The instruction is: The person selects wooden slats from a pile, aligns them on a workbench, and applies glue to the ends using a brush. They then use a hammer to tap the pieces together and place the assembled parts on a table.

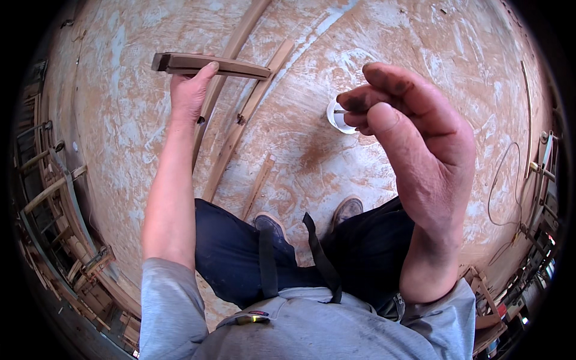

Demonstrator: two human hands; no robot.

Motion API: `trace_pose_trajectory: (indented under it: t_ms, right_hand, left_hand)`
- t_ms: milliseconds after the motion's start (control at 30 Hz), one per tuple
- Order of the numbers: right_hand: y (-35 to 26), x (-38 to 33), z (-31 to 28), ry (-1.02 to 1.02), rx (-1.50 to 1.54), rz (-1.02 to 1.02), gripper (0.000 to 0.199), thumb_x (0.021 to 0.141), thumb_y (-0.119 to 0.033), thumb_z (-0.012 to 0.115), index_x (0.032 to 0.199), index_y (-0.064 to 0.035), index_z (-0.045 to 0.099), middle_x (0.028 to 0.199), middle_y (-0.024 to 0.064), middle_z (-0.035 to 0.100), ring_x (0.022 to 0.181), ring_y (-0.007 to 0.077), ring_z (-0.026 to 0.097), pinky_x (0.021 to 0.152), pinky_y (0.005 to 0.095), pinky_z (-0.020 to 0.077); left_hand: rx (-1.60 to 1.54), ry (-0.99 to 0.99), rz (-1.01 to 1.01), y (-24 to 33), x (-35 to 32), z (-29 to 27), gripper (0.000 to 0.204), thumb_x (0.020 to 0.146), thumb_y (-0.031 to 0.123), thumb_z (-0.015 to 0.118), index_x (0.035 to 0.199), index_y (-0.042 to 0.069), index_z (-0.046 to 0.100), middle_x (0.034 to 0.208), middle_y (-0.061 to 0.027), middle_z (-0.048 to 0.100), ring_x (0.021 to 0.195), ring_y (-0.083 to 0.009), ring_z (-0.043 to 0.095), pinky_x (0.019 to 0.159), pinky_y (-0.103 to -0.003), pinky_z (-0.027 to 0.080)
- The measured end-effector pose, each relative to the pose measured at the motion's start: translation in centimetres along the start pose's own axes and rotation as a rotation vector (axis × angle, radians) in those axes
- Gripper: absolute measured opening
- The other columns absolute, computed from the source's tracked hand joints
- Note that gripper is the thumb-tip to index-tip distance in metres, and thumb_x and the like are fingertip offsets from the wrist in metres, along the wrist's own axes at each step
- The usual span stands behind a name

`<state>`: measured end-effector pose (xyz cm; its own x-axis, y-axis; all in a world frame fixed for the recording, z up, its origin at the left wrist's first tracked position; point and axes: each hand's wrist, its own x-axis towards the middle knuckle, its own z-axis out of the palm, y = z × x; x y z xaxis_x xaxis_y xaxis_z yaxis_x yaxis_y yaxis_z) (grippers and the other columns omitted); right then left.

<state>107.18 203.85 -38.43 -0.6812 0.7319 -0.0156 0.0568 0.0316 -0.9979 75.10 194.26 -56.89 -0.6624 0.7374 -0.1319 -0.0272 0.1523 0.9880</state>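
Note:
My left hand [191, 93] grips a curved brown wooden piece [216, 65], thumb along its near side. The piece lies across the upper left of the view, with a darker, blocky left end. My right hand [420, 129] is raised close to the camera, fingers half bent and somewhat apart, with dark stains on the fingertips. No held thing shows in it, though part of its inner side is hidden. Beyond its fingertips stands a white tub [341, 118], partly covered by the hand. A thin dark thing shows across the tub.
Two long wooden strips [237, 123] lie on the pale, stained floor [300, 162], with a shorter strip [259, 185] nearer my feet. Wooden frames [60, 186] line the left edge. A thin cable [491, 192] loops at the right, beside more stacked material.

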Motion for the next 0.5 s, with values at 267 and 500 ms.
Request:
trace_pose_trajectory:
  t_ms: [267, 500]
  right_hand:
    - [0.3, 0.9, -0.3, 0.022, 0.008, 0.065, 0.033, 0.093, -0.006, 0.054, 0.122, 0.0090, 0.050, 0.104, 0.0192, 0.064, 0.093, 0.0214, 0.064, 0.082, 0.0300, 0.0518]
    - [0.3, 1.5, -0.3, 0.045, 0.025, 0.086, 0.031, 0.093, -0.006, 0.051, 0.120, 0.0095, 0.051, 0.102, 0.0190, 0.065, 0.088, 0.0204, 0.065, 0.078, 0.0290, 0.0518]
  left_hand:
    - [0.036, 0.031, 0.155, 0.1, -0.2, 5.9, 0.031, 0.079, 0.011, 0.072, 0.105, 0.002, 0.059, 0.100, -0.0043, 0.065, 0.091, -0.0113, 0.060, 0.083, -0.025, 0.047]
    - [0.263, 0.069, 0.233, -0.7, -1.5, 6.6, 0.031, 0.078, 0.017, 0.072, 0.104, 0.004, 0.060, 0.093, -0.0047, 0.068, 0.085, -0.0123, 0.064, 0.079, -0.026, 0.049]
